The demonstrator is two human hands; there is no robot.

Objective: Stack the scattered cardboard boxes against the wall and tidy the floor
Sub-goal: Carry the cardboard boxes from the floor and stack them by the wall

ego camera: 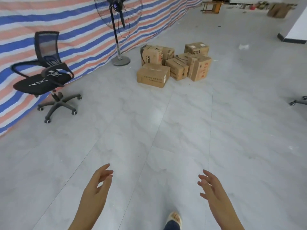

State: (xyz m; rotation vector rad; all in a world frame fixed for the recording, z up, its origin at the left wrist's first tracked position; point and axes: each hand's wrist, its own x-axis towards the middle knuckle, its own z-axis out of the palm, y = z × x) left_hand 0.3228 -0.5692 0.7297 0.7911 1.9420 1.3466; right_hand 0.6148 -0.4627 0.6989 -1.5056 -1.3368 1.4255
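Left hand (98, 185) and right hand (211, 188) are both empty, fingers spread, held out over the grey tiled floor (166, 130). A sandalled foot (174, 219) shows between them. Well ahead, the cardboard boxes (174, 63) sit clustered, all seemingly sealed; contents not visible. Just left stands a pedestal fan (118, 30) against the striped tarpaulin (66, 22), and nearer, an office chair (48, 75).

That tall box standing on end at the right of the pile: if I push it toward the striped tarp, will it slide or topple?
The tall box stands on a narrow end, so a high push would probably tip it; push low. The tiled floor looks smooth and glossy, so it may slide easily. Its flaps look closed and its sides unbuckled, so it is likely stiff; its weight cannot be judged.
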